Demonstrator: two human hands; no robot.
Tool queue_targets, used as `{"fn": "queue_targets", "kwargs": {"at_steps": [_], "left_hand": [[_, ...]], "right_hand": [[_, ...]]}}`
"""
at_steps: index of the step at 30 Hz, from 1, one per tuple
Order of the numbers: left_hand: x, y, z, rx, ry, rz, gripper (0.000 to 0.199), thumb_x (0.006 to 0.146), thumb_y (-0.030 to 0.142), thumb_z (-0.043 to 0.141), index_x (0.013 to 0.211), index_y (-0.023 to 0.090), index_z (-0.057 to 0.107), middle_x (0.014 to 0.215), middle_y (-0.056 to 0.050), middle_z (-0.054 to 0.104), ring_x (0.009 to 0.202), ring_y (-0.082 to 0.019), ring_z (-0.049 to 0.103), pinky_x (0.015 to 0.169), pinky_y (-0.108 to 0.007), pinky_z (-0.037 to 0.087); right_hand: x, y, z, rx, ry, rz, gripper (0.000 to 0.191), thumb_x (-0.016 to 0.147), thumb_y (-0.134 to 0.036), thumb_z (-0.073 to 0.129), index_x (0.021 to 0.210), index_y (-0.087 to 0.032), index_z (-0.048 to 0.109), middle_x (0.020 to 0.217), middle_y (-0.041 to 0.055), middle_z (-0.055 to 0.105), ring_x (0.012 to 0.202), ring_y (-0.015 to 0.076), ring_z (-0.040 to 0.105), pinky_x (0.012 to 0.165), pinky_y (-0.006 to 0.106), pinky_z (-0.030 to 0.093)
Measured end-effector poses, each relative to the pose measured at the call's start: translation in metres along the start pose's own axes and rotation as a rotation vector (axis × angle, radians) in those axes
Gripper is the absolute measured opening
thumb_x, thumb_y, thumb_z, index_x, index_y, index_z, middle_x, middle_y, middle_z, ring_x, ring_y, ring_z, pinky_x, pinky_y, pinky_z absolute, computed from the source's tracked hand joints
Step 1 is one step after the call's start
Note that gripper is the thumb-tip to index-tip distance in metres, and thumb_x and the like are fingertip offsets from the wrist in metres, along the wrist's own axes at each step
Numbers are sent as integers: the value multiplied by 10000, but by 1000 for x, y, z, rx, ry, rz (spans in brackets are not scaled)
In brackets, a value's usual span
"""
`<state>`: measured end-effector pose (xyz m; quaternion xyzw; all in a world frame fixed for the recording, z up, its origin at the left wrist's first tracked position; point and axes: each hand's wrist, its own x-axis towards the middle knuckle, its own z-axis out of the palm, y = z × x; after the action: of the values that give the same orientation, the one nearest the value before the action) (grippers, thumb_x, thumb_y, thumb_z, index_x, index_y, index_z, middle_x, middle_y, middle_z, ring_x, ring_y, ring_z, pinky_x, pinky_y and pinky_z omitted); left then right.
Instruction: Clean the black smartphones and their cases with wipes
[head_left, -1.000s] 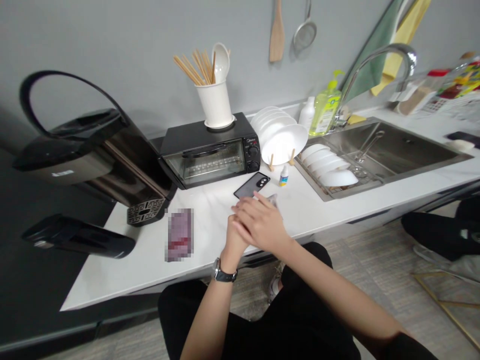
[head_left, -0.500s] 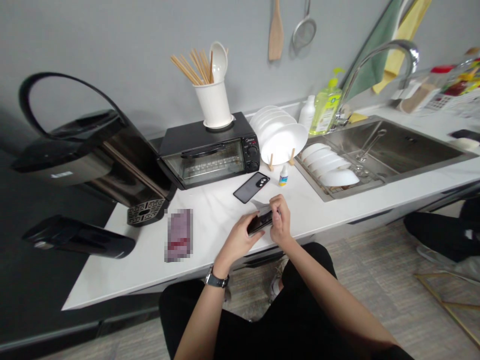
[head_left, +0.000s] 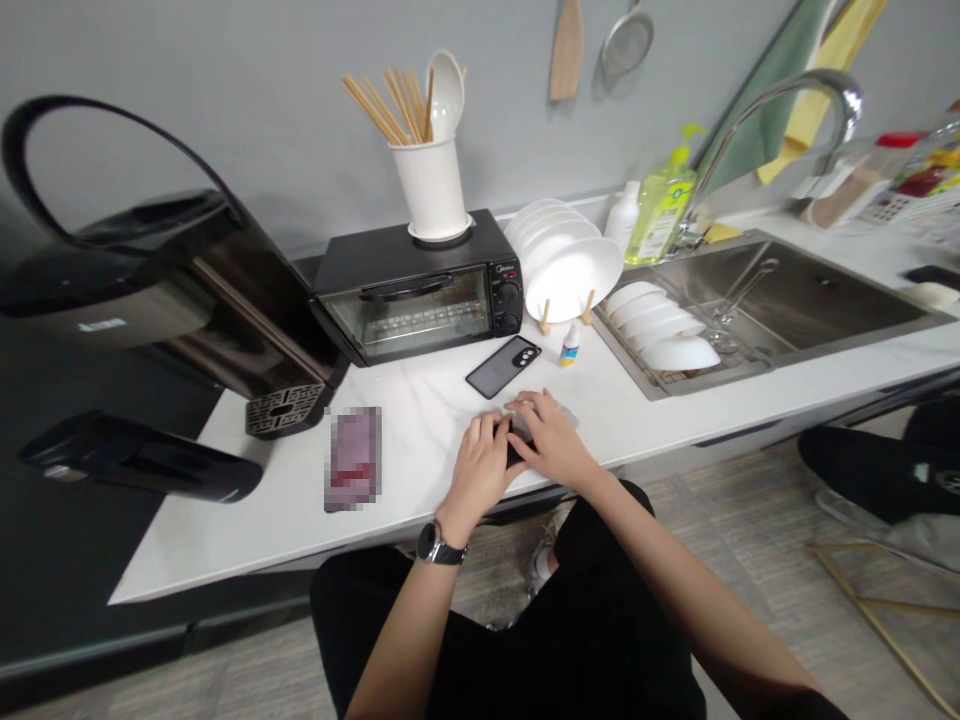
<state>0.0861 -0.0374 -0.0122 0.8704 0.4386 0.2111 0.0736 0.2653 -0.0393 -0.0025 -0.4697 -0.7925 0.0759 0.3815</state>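
Note:
Near the counter's front edge, a dark smartphone (head_left: 514, 455) is largely covered by my hands. My left hand (head_left: 478, 462), with a watch on its wrist, grips its left side. My right hand (head_left: 553, 442) reaches across the top, its bent fingers at the phone's far left edge close to the left fingertips. A pale grey patch beside the right hand is too blurred to identify. Just beyond lies a black-rimmed phone case (head_left: 504, 368) with camera cutouts. Right of it stands a small white bottle (head_left: 570, 347) with a blue and yellow label.
A black toaster oven (head_left: 427, 310) carries a white utensil pot (head_left: 431, 190). White plates (head_left: 574, 280) stand in a rack beside the sink (head_left: 825, 340), which holds bowls (head_left: 679, 353). To the left are a black drink machine (head_left: 247, 310), a dark bottle-like object (head_left: 165, 470) and a pixelated purple item (head_left: 354, 455).
My right hand has shifted from the phone's right end to over its top, fingers now reaching left. My left hand has moved slightly, its fingers now further over the phone. The view has shifted slightly.

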Motion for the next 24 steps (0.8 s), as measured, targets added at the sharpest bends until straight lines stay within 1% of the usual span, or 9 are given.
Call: {"fn": "queue_targets", "kwargs": {"at_steps": [2, 3, 5, 8, 10, 13, 17, 20, 24], "left_hand": [[1, 2, 1, -5, -11, -29, 627, 970, 467, 681, 1464, 133, 487, 1341, -182, 560, 1249, -348, 527, 1066, -529, 501], [0, 2, 1, -22, -13, -43, 635, 973, 473, 673, 1476, 139, 479, 1341, -177, 558, 1260, -347, 522, 1077, -528, 496], [-2, 0, 0, -76, -17, -52, 711, 956, 468, 696, 1532, 148, 428, 1381, -178, 542, 1319, -350, 494, 1124, -531, 471], [-12, -12, -8, -174, -15, -35, 925, 915, 404, 758, 1649, 176, 244, 1545, -195, 448, 1482, -371, 371, 1231, -564, 367], [-21, -24, -13, -258, -17, -77, 986, 926, 340, 747, 1687, 245, 128, 1560, -169, 462, 1489, -355, 383, 1242, -578, 352], [-31, -39, -16, -389, -32, -113, 1042, 915, 262, 751, 1699, 287, 64, 1494, -142, 555, 1396, -326, 497, 1201, -560, 414], [-36, -45, -12, -407, 26, -139, 1072, 887, 115, 697, 1705, 280, 24, 1438, -138, 604, 1317, -296, 557, 1144, -527, 475], [-36, -43, -12, -395, 58, -172, 1102, 868, 120, 734, 1704, 304, 39, 1417, -103, 636, 1308, -282, 559, 1128, -497, 488], [-34, -39, -17, -406, 43, -200, 1162, 798, 261, 888, 1691, 311, 146, 1410, -91, 659, 1309, -298, 567, 1140, -516, 471]], "right_hand": [[-12, 0, -2, -136, 8, 52, 396, 1048, -364, 523, 1391, -174, 576, 1436, 183, 589, 1381, 318, 537, 1257, 609, 292], [-20, 3, -4, -169, 12, 85, 412, 1064, -365, 503, 1425, -176, 564, 1485, 180, 572, 1407, 311, 527, 1274, 603, 274], [-37, 11, -11, -209, -48, 104, 447, 1088, -374, 467, 1488, -186, 536, 1557, 160, 546, 1447, 299, 513, 1273, 575, 310], [-56, 22, -18, -256, -196, 63, 505, 1104, -378, 437, 1573, -193, 469, 1637, 128, 483, 1525, 295, 441, 1262, 564, 354], [-57, 20, -15, -285, -207, 74, 523, 1105, -370, 432, 1596, -192, 446, 1650, 115, 464, 1547, 294, 412, 1265, 572, 352], [-42, -6, 8, -268, -209, 48, 541, 1095, -386, 452, 1581, -150, 473, 1632, 144, 477, 1538, 310, 426, 1266, 584, 349], [-27, -52, 41, -133, -311, -88, 612, 1070, -432, 502, 1556, -61, 486, 1613, 206, 478, 1517, 308, 460, 1262, 528, 381], [-40, -48, 27, -98, -362, -143, 570, 1083, -404, 485, 1573, -113, 472, 1608, 156, 504, 1506, 269, 479, 1261, 503, 394], [-58, -3, -10, -250, -253, -41, 545, 1097, -364, 454, 1602, -159, 438, 1633, 134, 474, 1520, 294, 456, 1240, 549, 413]]}}
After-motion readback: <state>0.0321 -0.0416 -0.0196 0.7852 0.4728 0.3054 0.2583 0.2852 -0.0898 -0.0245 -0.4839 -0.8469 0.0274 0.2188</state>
